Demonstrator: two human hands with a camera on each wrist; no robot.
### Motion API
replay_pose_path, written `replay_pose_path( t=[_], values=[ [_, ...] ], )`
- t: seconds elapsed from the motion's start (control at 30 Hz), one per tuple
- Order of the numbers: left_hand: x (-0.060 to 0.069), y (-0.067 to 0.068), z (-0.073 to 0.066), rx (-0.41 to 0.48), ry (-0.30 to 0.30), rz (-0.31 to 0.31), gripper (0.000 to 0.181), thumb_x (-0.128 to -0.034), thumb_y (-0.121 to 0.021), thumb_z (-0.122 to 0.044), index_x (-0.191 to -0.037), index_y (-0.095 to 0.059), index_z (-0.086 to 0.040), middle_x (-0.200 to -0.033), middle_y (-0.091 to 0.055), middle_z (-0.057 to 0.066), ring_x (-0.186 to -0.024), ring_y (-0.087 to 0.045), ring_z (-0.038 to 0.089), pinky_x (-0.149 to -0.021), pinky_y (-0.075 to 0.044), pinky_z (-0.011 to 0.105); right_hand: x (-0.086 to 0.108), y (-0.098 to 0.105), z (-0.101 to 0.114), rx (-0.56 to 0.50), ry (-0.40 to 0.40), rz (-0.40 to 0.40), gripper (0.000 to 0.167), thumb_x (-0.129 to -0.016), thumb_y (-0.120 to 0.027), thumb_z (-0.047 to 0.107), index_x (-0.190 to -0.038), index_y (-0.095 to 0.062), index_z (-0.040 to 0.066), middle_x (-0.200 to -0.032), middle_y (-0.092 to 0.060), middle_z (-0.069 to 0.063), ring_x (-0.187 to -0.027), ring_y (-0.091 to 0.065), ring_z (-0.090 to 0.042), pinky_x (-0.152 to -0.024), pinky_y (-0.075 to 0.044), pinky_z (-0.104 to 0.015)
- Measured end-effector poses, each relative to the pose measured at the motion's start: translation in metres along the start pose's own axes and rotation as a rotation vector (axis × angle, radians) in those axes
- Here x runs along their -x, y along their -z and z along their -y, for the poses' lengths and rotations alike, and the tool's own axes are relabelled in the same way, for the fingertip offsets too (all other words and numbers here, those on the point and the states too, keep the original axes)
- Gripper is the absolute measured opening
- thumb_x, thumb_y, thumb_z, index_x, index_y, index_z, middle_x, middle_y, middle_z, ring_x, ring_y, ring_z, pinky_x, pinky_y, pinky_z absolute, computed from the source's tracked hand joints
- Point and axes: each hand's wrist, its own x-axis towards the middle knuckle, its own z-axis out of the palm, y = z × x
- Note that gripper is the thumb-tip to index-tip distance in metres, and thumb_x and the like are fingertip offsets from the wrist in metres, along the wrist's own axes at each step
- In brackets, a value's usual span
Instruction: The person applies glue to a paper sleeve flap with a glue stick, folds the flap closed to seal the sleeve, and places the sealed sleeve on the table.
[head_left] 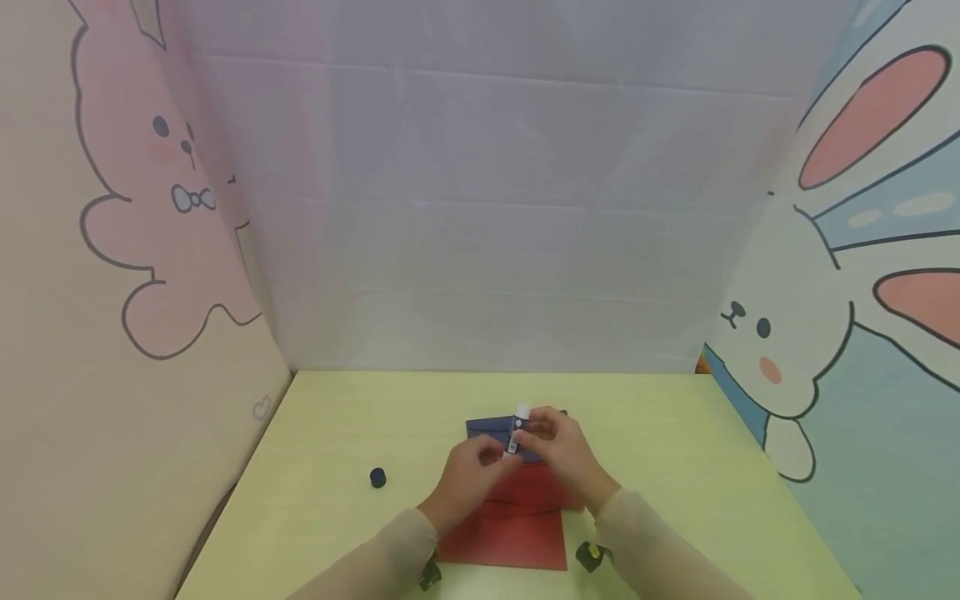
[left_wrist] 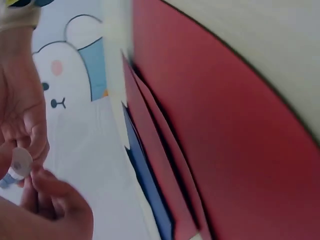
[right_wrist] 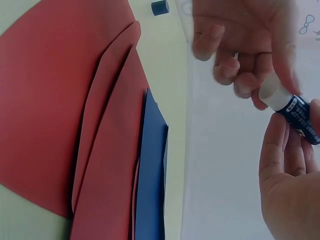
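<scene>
Both hands hold a glue stick (head_left: 514, 435) with a dark blue label above the folded paper. The right hand (head_left: 564, 454) pinches its labelled barrel, plain in the right wrist view (right_wrist: 300, 117). At the lower end, the left hand (head_left: 467, 483) has thumb and fingers at the white base (right_wrist: 273, 92). That round base (left_wrist: 21, 162) also shows between the hands in the left wrist view. Beneath them lie a blue envelope (head_left: 486, 428), a red envelope (head_left: 551, 490) and a red sheet (head_left: 510, 546), partly hidden by the hands.
A small dark blue cap (head_left: 378, 477) stands on the pale yellow table (head_left: 322, 450), left of the paper. White fabric (head_left: 480, 250) closes off the back. Side panels with rabbit drawings (head_left: 787, 325) border the table.
</scene>
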Motion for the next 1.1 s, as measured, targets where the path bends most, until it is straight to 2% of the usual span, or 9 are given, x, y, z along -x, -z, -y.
replay_pose_path(
  t=[0.13, 0.23, 0.33, 0.4, 0.53, 0.7, 0.77, 0.93, 1.1],
  values=[
    [-0.002, 0.005, 0.006, 0.302, 0.154, 0.202, 0.034, -0.1223, -0.066, -0.032, -0.125, -0.078, 0.0, -0.109, -0.079, 0.006, -0.1, -0.069, 0.016, -0.089, -0.06, 0.031, 0.001, 0.0, 0.002, 0.022, -0.003, -0.007, 0.035, -0.112, -0.082, 0.009, -0.141, -0.069, -0.006, -0.132, -0.084, -0.02, -0.121, -0.082, -0.019, -0.105, -0.066, -0.036],
    [-0.001, 0.006, 0.008, 0.574, 0.288, 0.299, 0.036, -0.1272, -0.05, -0.03, -0.126, -0.074, -0.004, -0.103, -0.073, -0.005, -0.096, -0.065, 0.013, -0.085, -0.055, 0.03, 0.002, -0.002, 0.004, 0.016, -0.004, -0.004, 0.034, -0.112, -0.08, 0.008, -0.141, -0.069, -0.007, -0.136, -0.084, -0.024, -0.127, -0.082, -0.027, -0.107, -0.065, -0.034],
    [-0.001, 0.006, 0.008, 0.756, 0.369, 0.318, 0.031, -0.1264, -0.044, -0.025, -0.127, -0.071, -0.01, -0.102, -0.072, -0.008, -0.093, -0.064, 0.01, -0.084, -0.052, 0.029, 0.003, -0.004, 0.007, 0.007, 0.007, 0.013, 0.034, -0.112, -0.079, 0.007, -0.141, -0.069, -0.008, -0.138, -0.083, -0.026, -0.128, -0.083, -0.027, -0.109, -0.064, -0.036],
    [-0.001, 0.005, 0.008, 0.78, 0.382, 0.297, 0.03, -0.1249, -0.044, -0.025, -0.127, -0.07, -0.01, -0.102, -0.072, -0.007, -0.093, -0.064, 0.011, -0.084, -0.052, 0.029, 0.003, -0.004, 0.009, 0.003, 0.02, 0.022, 0.034, -0.112, -0.079, 0.006, -0.14, -0.068, -0.009, -0.137, -0.083, -0.027, -0.126, -0.082, -0.024, -0.109, -0.064, -0.034],
    [-0.001, 0.003, 0.008, 0.614, 0.29, 0.211, 0.034, -0.1247, -0.052, -0.032, -0.128, -0.073, -0.007, -0.106, -0.073, -0.005, -0.096, -0.066, 0.013, -0.085, -0.056, 0.029, 0.002, -0.003, 0.008, 0.001, 0.027, -0.003, 0.032, -0.111, -0.081, 0.005, -0.138, -0.069, -0.007, -0.132, -0.084, -0.021, -0.12, -0.081, -0.016, -0.103, -0.064, -0.026],
    [0.002, -0.003, 0.005, 0.128, 0.037, 0.028, 0.035, -0.1129, -0.082, -0.037, -0.127, -0.075, -0.006, -0.11, -0.076, 0.002, -0.098, -0.068, 0.011, -0.084, -0.058, 0.025, 0.001, -0.002, 0.004, -0.041, 0.005, -0.035, 0.034, -0.108, -0.084, 0.003, -0.137, -0.068, -0.004, -0.126, -0.085, -0.01, -0.114, -0.08, -0.012, -0.099, -0.066, -0.024],
    [0.003, -0.005, 0.002, -0.013, -0.02, -0.065, 0.037, -0.105, -0.092, -0.037, -0.12, -0.075, -0.008, -0.106, -0.077, 0.004, -0.093, -0.066, 0.008, -0.082, -0.057, 0.023, 0.002, -0.003, 0.004, -0.059, 0.015, -0.03, 0.036, -0.107, -0.085, 0.003, -0.136, -0.067, -0.005, -0.125, -0.085, -0.009, -0.112, -0.08, -0.011, -0.098, -0.067, -0.024],
    [0.004, -0.01, -0.002, -0.098, -0.014, -0.221, 0.034, -0.0978, -0.097, -0.029, -0.111, -0.072, -0.011, -0.102, -0.075, 0.003, -0.09, -0.064, 0.006, -0.079, -0.056, 0.023, 0.002, -0.007, 0.005, -0.083, 0.051, -0.033, 0.038, -0.103, -0.089, 0.002, -0.133, -0.066, -0.007, -0.122, -0.084, -0.01, -0.107, -0.079, -0.009, -0.097, -0.066, -0.023],
    [0.004, -0.009, -0.003, -0.088, 0.009, -0.226, 0.028, -0.0996, -0.094, -0.026, -0.111, -0.073, -0.012, -0.104, -0.076, 0.002, -0.093, -0.066, 0.008, -0.082, -0.058, 0.023, 0.003, -0.007, 0.006, -0.072, 0.05, -0.054, 0.037, -0.104, -0.089, 0.004, -0.132, -0.067, -0.004, -0.121, -0.083, -0.01, -0.107, -0.078, -0.01, -0.097, -0.065, -0.022]
  ],
)
